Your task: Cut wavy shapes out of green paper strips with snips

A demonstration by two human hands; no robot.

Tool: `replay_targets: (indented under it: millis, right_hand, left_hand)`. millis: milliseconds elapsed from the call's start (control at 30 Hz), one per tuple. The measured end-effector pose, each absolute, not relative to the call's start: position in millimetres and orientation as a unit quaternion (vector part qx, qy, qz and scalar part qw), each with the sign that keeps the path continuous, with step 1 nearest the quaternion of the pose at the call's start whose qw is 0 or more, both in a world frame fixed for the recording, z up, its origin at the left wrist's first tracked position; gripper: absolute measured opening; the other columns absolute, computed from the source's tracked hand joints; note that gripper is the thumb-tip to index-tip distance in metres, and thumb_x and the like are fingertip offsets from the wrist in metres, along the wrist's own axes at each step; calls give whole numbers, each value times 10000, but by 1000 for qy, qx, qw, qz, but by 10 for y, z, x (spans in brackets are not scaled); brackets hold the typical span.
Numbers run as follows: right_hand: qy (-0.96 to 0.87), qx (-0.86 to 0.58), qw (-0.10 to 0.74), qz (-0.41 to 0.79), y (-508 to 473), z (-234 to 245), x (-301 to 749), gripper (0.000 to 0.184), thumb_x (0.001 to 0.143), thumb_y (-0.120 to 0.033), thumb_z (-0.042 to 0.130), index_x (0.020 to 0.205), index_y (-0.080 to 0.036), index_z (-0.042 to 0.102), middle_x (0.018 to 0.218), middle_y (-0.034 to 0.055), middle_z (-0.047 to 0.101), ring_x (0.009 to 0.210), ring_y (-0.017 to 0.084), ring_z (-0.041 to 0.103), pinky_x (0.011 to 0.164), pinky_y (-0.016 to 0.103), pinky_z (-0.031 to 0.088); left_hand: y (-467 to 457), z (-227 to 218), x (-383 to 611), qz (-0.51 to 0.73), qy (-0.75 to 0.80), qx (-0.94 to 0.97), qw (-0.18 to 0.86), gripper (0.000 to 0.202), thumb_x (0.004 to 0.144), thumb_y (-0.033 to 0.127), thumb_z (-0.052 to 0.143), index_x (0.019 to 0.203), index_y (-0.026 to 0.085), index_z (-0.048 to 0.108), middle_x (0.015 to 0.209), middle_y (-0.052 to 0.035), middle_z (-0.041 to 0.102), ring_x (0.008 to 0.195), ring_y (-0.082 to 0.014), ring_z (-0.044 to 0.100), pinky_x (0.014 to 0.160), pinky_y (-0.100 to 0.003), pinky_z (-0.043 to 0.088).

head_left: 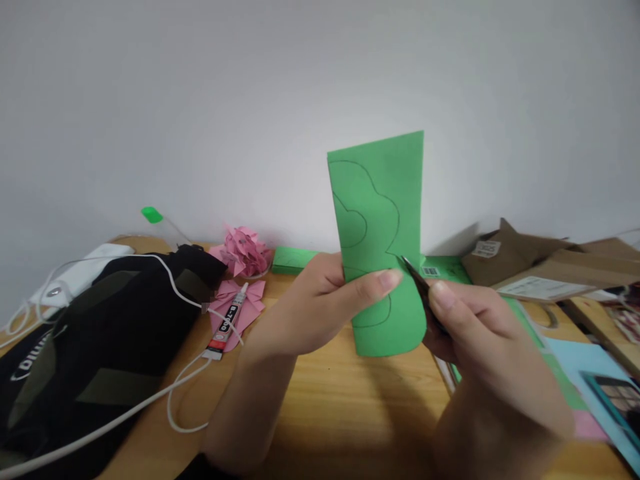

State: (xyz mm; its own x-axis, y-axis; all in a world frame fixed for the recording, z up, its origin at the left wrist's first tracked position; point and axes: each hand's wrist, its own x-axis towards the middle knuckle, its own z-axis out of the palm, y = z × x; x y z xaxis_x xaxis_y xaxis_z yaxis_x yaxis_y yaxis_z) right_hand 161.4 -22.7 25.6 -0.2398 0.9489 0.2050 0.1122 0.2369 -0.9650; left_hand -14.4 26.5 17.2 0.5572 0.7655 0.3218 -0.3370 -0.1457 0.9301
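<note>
A piece of green paper (373, 200) stands upright in front of me, with wavy curves and a small half-round shape drawn on it in thin dark line. My left hand (325, 300) grips its lower left part, thumb across the front and fingers behind. In my right hand (480, 333) is a pair of dark scissors (420, 283). Their tip lies at the drawn line on the paper's right side, and my fingers hide the handles. Below the blades the paper's edge is rounded.
To the left lie a black bag (115, 347), a white cable (150, 403), a glue tube (227, 323) and pink folded-paper pieces (245, 250). Green paper (295, 260) lies by the wall. A torn cardboard box (530, 257) and a phone (617, 400) are on the right.
</note>
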Motion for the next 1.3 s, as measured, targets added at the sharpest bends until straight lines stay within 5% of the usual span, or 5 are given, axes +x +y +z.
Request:
replay_targets:
  millis: [667,967,1300]
  right_hand:
    - [-668,-442,398,447,-438,448,1690,565,999,-546,474,566,-202,354,494,-68,274,430,59,213,347,211,168]
    - [-657,-447,403,453,-720,360,1595,576,1005,-556,448,555,-208,359,461,-64,324,400,60,282,357,215,227]
    - [-637,-429,423,481,-1190,218,1481,577,993,-580,451,563,-209,347,485,-68,281,424,57,202,348,217,132]
  left_hand:
    - [114,230,-149,413,159,618,650,352,915,348,596,611,178,541,663,-9,595,663,-133,574,684,-277,499]
    - [-182,254,-269,373,200,651,630,317,937,346,559,674,173,599,721,-30,648,723,-152,609,690,-274,508]
    - [-649,227,-395,390,217,662,603,325,903,398,599,664,183,649,775,-54,706,929,-231,678,802,-334,555]
